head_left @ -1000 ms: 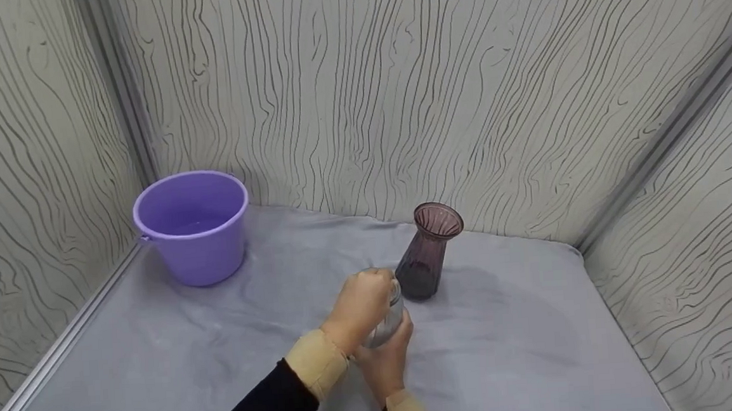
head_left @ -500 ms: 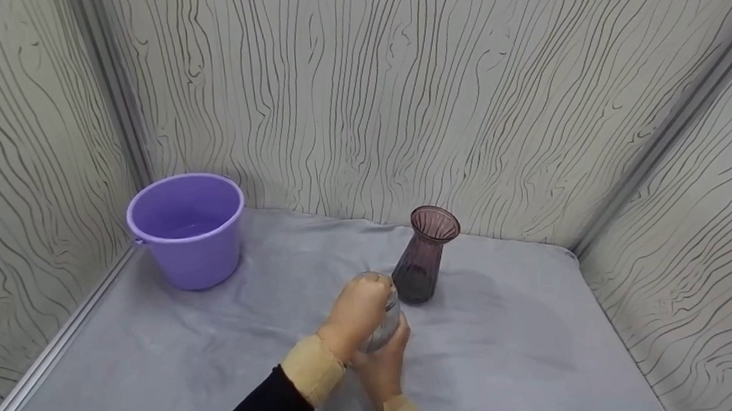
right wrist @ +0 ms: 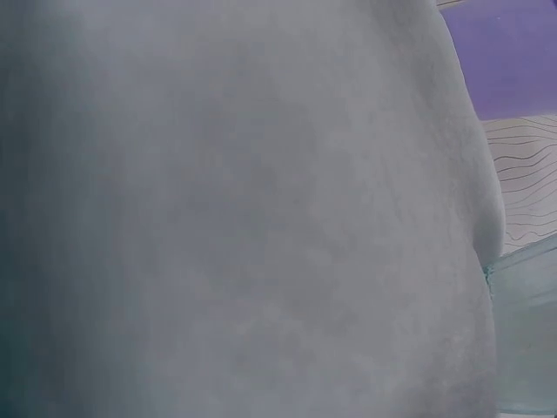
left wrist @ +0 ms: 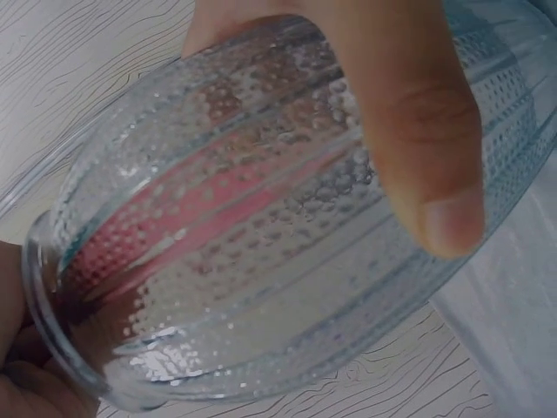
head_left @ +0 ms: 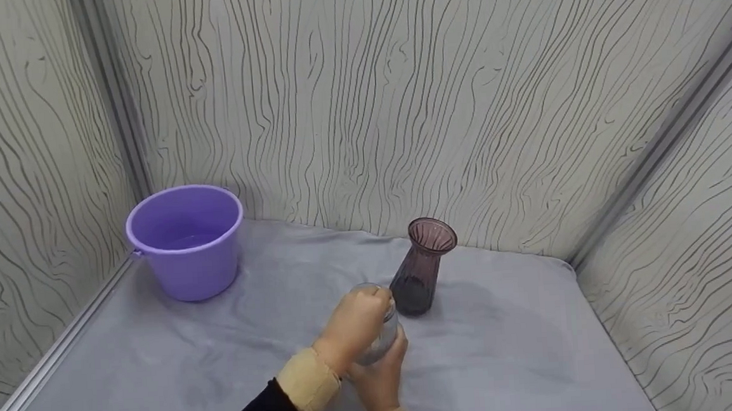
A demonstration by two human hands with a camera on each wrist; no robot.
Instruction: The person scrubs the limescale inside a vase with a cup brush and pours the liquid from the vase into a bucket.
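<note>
A clear glass vase (head_left: pixel 384 345) with a dotted, ribbed wall is tilted between both hands. My left hand (head_left: pixel 353 324) comes from the left side, its fingers curled at the mouth of the vase. Through the glass in the left wrist view shows a pink, cloth-like piece (left wrist: pixel 178 213), running inward from the rim where the left fingers are; its exact kind I cannot tell. Cupping the vase from below is my right hand (head_left: pixel 379 382), and its thumb (left wrist: pixel 426 131) lies across the wall. Just beyond stands a purple glass vase (head_left: pixel 419 272), flared at the top and darker toward the base.
A purple bucket (head_left: pixel 195 273) stands at the back left, near the corner of the patterned walls (head_left: pixel 334 106). Grey cloth (head_left: pixel 496 356) covers the table. In the right wrist view the cloth fills most of the picture, with pale glass (right wrist: pixel 526 340) at the right edge.
The whole head view has shifted, so bucket, vases and hands sit slightly lower in it. Both hands stay on the clear vase, the left at its mouth with only small motion.
</note>
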